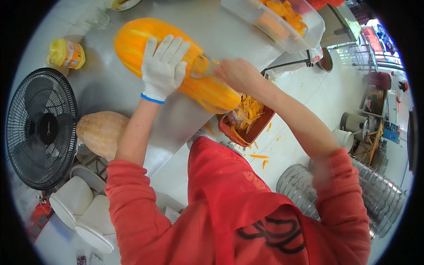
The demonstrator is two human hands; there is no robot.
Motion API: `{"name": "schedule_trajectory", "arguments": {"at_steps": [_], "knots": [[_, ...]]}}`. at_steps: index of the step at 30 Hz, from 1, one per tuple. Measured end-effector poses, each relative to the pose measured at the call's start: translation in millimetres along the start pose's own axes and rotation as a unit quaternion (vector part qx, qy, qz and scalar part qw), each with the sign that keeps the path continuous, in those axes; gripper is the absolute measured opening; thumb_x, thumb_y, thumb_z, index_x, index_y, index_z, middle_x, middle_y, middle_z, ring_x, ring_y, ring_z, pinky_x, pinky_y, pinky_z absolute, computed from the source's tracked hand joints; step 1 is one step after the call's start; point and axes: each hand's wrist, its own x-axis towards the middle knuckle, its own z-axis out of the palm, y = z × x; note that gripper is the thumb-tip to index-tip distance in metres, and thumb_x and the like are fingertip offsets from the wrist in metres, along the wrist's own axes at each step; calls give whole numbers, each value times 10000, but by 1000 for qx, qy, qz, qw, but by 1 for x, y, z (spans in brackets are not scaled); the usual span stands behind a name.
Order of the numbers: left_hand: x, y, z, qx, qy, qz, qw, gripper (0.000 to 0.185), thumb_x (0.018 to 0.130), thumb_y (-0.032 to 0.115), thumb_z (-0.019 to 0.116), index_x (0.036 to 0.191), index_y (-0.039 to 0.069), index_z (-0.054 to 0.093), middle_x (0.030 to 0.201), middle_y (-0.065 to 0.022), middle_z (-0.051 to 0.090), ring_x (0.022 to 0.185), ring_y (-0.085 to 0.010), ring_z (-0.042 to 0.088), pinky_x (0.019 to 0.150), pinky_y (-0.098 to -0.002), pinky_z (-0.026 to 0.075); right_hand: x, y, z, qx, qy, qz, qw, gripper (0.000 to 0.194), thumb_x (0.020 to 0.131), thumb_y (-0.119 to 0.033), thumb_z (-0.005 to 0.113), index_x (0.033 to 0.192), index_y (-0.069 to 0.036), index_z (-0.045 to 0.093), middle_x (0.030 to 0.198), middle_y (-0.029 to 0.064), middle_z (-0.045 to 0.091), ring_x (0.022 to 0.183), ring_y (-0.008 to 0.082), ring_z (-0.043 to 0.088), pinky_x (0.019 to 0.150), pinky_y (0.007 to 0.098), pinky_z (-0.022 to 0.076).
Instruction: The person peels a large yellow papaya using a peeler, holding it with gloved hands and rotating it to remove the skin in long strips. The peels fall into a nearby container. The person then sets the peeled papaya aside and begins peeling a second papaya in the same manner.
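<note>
A long peeled pumpkin (139,43), bright orange, lies slantwise on the steel table (185,132), its narrower end out at the near edge. My left hand (164,66), in a white knitted glove with a blue cuff, presses flat on it with the fingers spread. Bare and blurred by motion, my right hand (237,74) grips what looks like a peeler (207,68) against the pumpkin's side. Below that end, a red-brown bin (246,134) holds orange peel strips (250,111). An unpeeled tan pumpkin (103,132) lies by my left forearm.
A clear plastic tub (291,43) with orange pumpkin pieces stands at the far right. On the left are a black fan (41,127), a yellow jug (67,54) and white buckets (73,200). Peel scraps (258,156) litter the tiled floor; stacked steel pots (298,185) stand at right.
</note>
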Motion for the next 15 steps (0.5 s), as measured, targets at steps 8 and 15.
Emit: {"name": "schedule_trajectory", "arguments": {"at_steps": [8,15], "knots": [[-7,4,-8,-39,18,24,999,405,936,267,517,1241,84,711,1237,-132,698,1163,-337,622,1028,-563,420,-258,180,104,-179,-241,183,936,256,992,-221,562,1150,-51,670,920,123,734,822,349,716,643,505,548],[-7,-1,-2,-16,11,2,1000,382,929,235,535,1217,61,716,1218,-139,700,1147,-337,627,1020,-556,428,-260,149,80,-38,-58,265,962,419,1022,-431,567,1037,-19,639,761,232,686,772,474,667,687,531,523]]}}
